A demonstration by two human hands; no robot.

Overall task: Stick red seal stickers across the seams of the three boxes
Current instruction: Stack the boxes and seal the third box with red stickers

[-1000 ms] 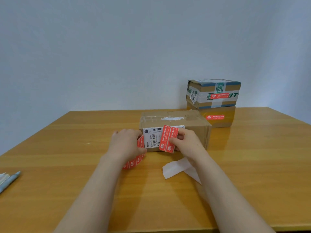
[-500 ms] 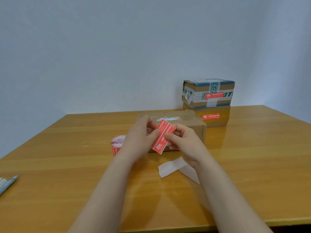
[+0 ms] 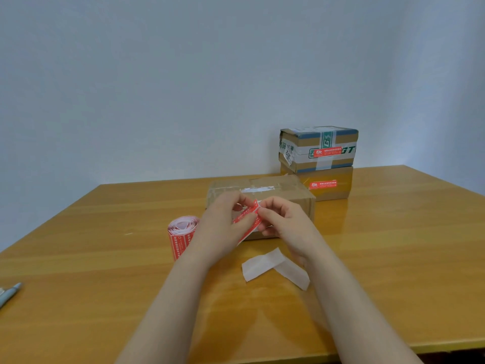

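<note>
A brown cardboard box [image 3: 283,189] lies mid-table with clear tape along its top seam. In front of it, my left hand [image 3: 223,222] and my right hand [image 3: 282,222] both pinch one red seal sticker [image 3: 248,216], held tilted in the air. A roll of red stickers [image 3: 181,232] stands on the table left of my left hand. At the back right, two boxes are stacked: the taped upper box [image 3: 319,148] and the lower box [image 3: 332,185], each with a red sticker on its front.
Two white backing strips [image 3: 275,266] lie crossed on the wooden table [image 3: 105,258] near my right wrist. A light blue pen [image 3: 10,292] sits at the left edge. A plain wall rises behind the table.
My left hand let go of the roll, which now stands on the table, and came over to pinch the sticker with my right hand. The sticker has risen slightly.
</note>
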